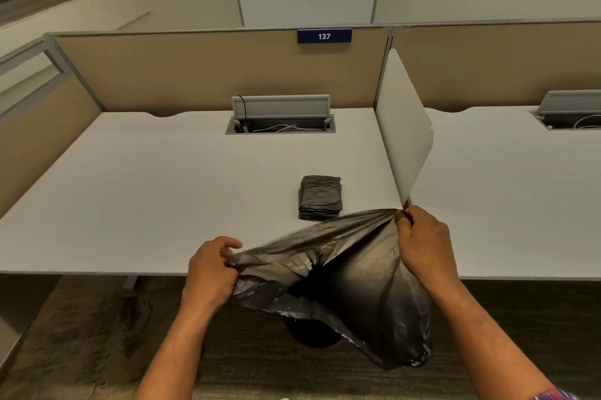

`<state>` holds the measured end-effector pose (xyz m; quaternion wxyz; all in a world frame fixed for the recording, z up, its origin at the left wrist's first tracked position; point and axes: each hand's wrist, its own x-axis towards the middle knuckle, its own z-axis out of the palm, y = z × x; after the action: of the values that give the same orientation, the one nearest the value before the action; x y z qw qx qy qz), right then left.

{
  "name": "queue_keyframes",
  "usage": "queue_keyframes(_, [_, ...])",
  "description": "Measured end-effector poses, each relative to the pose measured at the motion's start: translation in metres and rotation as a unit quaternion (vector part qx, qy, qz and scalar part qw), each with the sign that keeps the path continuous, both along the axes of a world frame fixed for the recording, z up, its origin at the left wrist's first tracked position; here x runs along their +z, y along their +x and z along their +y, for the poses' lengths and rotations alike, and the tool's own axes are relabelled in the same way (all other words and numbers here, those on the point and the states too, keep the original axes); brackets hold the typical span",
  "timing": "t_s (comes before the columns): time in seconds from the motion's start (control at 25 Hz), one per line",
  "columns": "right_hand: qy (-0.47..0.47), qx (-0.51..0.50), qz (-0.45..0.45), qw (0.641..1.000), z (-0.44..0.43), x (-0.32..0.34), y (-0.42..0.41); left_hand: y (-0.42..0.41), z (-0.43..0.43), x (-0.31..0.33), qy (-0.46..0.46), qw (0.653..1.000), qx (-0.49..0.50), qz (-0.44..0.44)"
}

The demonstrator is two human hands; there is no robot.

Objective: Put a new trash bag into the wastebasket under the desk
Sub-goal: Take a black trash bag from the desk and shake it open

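Gripping opposite edges of the bag (354, 272), left hand (211, 272) and right hand (422, 243) close their fingers on it, mouth stretched open. Bin (312, 333) sits below the bag; folded bags (320, 198) lie on the bench (146, 188) behind it.

Both bare forearms reach forward from the bottom of the view, spread apart, the right one showing a scrap of patterned sleeve at the elbow end. The left hand (213, 269) sits lower and nearer the body, its fingers (227, 245) curled in and pinching dark plastic between thumb and forefinger. The right hand (422, 241) is raised higher and further out, closed in a fist with knuckles up, gripping a bunched edge of the same plastic.
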<state>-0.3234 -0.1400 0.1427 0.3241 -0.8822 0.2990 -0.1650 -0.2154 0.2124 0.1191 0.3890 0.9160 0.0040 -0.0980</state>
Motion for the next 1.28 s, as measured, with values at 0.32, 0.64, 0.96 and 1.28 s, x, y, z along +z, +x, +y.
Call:
queue_keyframes(0.32, [-0.067, -0.021, 0.038, 0.997, 0.012, 0.004, -0.007, -0.003, 0.004, -0.006, -0.187, 0.955, 0.231, 0.005])
queue_keyframes(0.64, [-0.241, 0.310, -0.013, 0.920, 0.097, 0.018, 0.021, -0.026, -0.047, 0.034, -0.139, 0.983, -0.083, -0.087])
queue_keyframes(0.96, [-0.216, 0.276, 0.070, 0.934, 0.111, 0.028, 0.047, -0.015, -0.019, 0.060, 0.125, 0.971, -0.204, -0.014])
queue_keyframes(1.28, [-0.071, 0.196, 0.008, 0.978, 0.075, 0.030, 0.039, -0.011, 0.030, 0.043, 0.187, 0.982, 0.014, -0.005])
